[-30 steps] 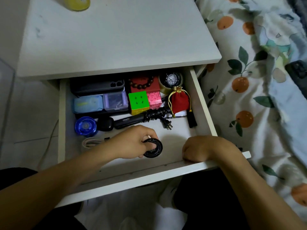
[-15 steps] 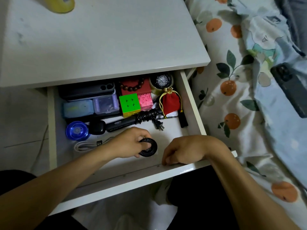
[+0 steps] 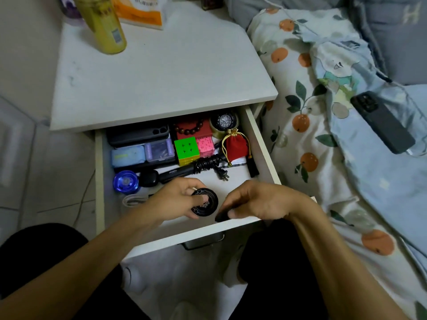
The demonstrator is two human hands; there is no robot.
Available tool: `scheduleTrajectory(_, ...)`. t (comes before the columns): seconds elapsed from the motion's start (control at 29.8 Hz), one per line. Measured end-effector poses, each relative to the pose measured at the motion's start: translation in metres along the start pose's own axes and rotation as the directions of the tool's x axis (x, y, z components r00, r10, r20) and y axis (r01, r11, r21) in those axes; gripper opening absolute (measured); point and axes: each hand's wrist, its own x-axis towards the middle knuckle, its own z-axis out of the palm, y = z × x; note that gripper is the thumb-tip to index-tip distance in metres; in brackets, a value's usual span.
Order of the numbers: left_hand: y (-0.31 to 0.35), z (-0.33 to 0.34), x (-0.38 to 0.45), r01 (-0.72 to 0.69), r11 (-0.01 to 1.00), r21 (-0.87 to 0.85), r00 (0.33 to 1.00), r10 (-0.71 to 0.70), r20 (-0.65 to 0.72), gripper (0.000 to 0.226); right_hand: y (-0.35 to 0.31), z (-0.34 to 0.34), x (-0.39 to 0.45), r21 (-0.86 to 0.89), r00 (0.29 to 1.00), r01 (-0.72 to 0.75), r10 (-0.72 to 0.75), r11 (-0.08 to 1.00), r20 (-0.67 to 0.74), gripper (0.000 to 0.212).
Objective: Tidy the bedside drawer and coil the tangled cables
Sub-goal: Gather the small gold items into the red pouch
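The left hand [image 3: 175, 199] grips a glossy black ring [image 3: 205, 202] at the front of the open drawer [image 3: 261, 144]; the right hand [image 3: 256, 202], beside it, curls its fingers over a small dark thing at the drawer's front edge, too hidden to name. A loose white cable [image 3: 132, 200] lies left of the ring; behind it a black cord [image 3: 208, 163] is wound on a wand. The smooth ring could slip, or a sleeve snag the cord's plug [image 3: 223, 175]. Further back sit a hard green cube [image 3: 186, 150] and a soft red pouch [image 3: 235, 146].
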Motion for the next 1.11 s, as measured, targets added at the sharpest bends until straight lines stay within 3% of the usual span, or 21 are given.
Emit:
scheduleTrajectory(0.13,0.002,0.003,-0.018,-0.04,0.989,-0.139,0.995,0.027,-0.097,0.006,0.004,0.009,-0.002,0.143,0.981,0.051,-0.022,0.988,-0.195,0.009)
scheduleTrajectory(0.27,0.004,0.009,-0.031,-0.09,0.951,-0.296,0.982,0.035,-0.185,0.01,-0.003,0.023,0.0,0.392,0.94,0.154,-0.012,0.907,-0.342,0.005)
scheduleTrajectory(0.44,0.007,0.01,-0.046,-0.139,0.899,-0.415,0.977,0.057,-0.205,0.018,-0.012,0.04,0.009,0.326,0.813,0.231,0.002,0.917,-0.582,0.012)
scheduleTrajectory(0.5,0.007,0.009,-0.052,-0.174,0.879,-0.444,0.974,0.088,-0.207,0.02,-0.018,0.045,0.012,0.353,0.804,0.292,-0.028,0.889,-0.595,0.007)
scheduleTrajectory(0.6,0.005,0.007,-0.06,-0.231,0.89,-0.394,0.966,0.161,-0.202,0.024,-0.026,0.052,0.017,0.405,0.838,0.344,-0.083,0.847,-0.539,0.018)
scheduleTrajectory(0.77,-0.003,-0.003,-0.071,-0.304,0.892,-0.335,0.925,0.192,-0.327,0.022,-0.037,0.06,0.027,0.501,0.885,0.324,-0.07,0.802,-0.46,0.015)
scheduleTrajectory(0.9,-0.009,-0.013,-0.076,-0.437,0.858,-0.268,0.766,0.199,-0.612,0.019,-0.054,0.064,0.041,0.567,0.86,0.341,-0.006,0.75,-0.51,0.011)
scheduleTrajectory(0.97,-0.011,-0.013,-0.076,-0.465,0.866,-0.185,0.705,0.236,-0.669,0.022,-0.061,0.068,0.048,0.586,0.844,0.369,0.004,0.721,-0.536,0.009)
scheduleTrajectory(1.11,-0.012,-0.02,-0.077,-0.408,0.9,-0.155,0.72,0.213,-0.66,0.025,-0.067,0.072,0.057,0.602,0.833,0.379,0.025,0.703,-0.553,0.006)
